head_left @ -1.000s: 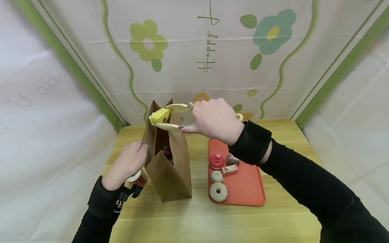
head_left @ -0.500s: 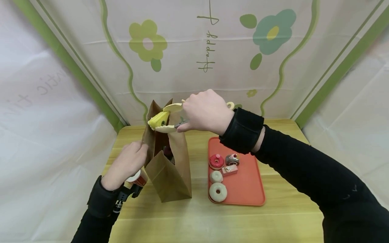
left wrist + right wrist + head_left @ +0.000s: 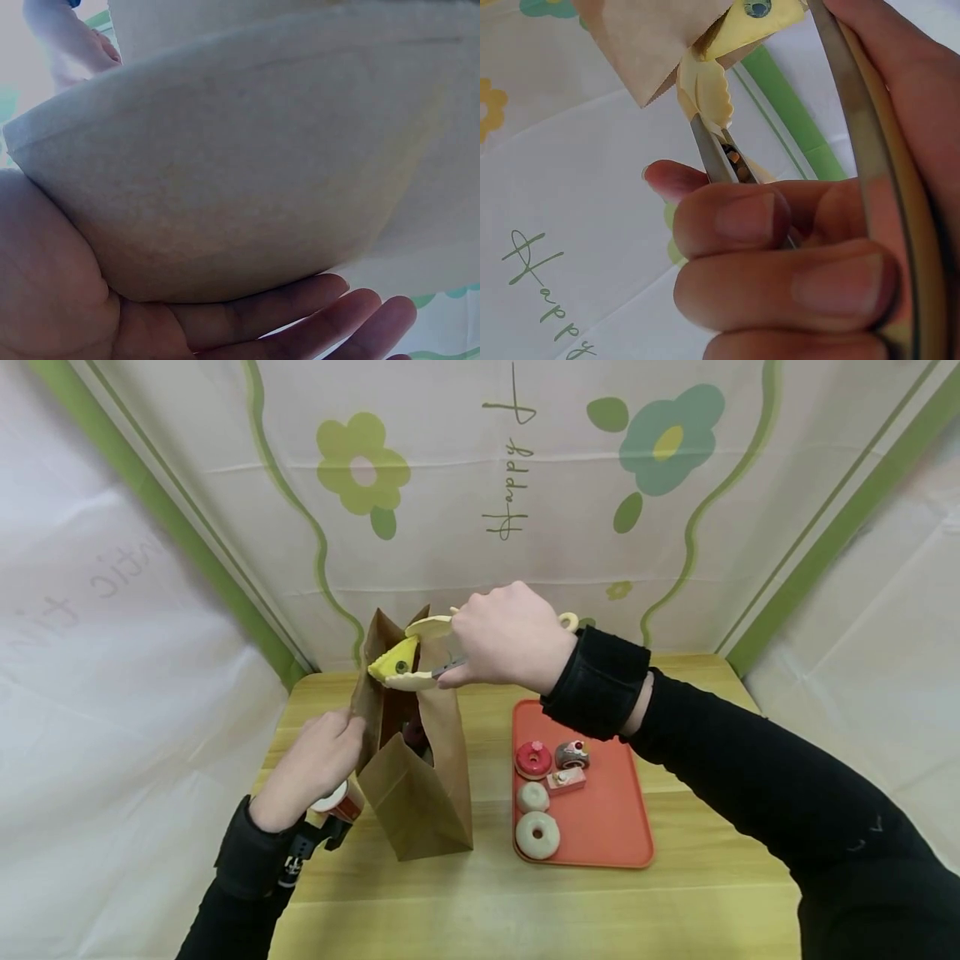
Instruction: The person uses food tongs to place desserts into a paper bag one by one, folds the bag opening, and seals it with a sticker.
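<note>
My right hand (image 3: 513, 635) grips a pair of tongs (image 3: 429, 627) with cream-coloured scalloped tips. Between those tips is a yellow wedge-shaped cake slice (image 3: 395, 660) with a dark round spot on its side, held over the mouth of a brown paper bag (image 3: 420, 810). In the right wrist view one tong tip (image 3: 705, 94) overlaps the bag's serrated edge. My left hand (image 3: 318, 764) holds the bag's left side by its upper edge; in the left wrist view its fingers (image 3: 300, 319) lie along the paper. A dark reddish item (image 3: 414, 735) shows inside the standing bag.
Right of the bag lies an orange-red tray (image 3: 611, 827) with a pink donut (image 3: 534, 760), a chocolate roll (image 3: 572, 754), a pink cake piece (image 3: 566, 780) and two pale donuts (image 3: 537, 835). A red-and-white cup (image 3: 341, 802) stands partly behind the left wrist. A printed curtain (image 3: 450, 552) backs the table.
The right hand has moved slightly left and up with the tongs, then stayed put. The cake slice has tilted between the tips, now showing more of its flat side. The left hand keeps its place.
</note>
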Demonstrator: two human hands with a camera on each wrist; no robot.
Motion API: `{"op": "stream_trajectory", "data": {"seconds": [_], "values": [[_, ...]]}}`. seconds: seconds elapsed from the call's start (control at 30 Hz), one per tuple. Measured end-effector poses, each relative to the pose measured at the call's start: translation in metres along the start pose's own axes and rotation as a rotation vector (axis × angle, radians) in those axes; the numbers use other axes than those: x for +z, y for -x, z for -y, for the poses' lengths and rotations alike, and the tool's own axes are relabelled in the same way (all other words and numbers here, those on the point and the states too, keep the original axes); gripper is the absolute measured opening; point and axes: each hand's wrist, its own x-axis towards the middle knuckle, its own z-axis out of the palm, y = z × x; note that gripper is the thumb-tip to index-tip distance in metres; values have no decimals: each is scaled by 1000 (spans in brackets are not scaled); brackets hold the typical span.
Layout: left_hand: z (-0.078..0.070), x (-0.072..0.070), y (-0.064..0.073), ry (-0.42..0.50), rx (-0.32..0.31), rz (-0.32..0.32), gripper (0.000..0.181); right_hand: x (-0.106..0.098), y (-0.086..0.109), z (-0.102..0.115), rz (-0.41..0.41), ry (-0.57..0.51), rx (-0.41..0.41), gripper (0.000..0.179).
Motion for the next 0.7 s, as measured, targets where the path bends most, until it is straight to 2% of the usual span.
{"op": "stream_trajectory", "data": {"seconds": [0.27,0.5,0.7], "values": [[0,0,0,-38,15,-25,37,0,1,0,-2,0,6,59],[-2,0,2,-24,9,-18,37,-2,3,-1,10,-20,21,59],[-2,1,2,-20,5,-16,38,0,7,-4,-16,-42,26,63]]}}
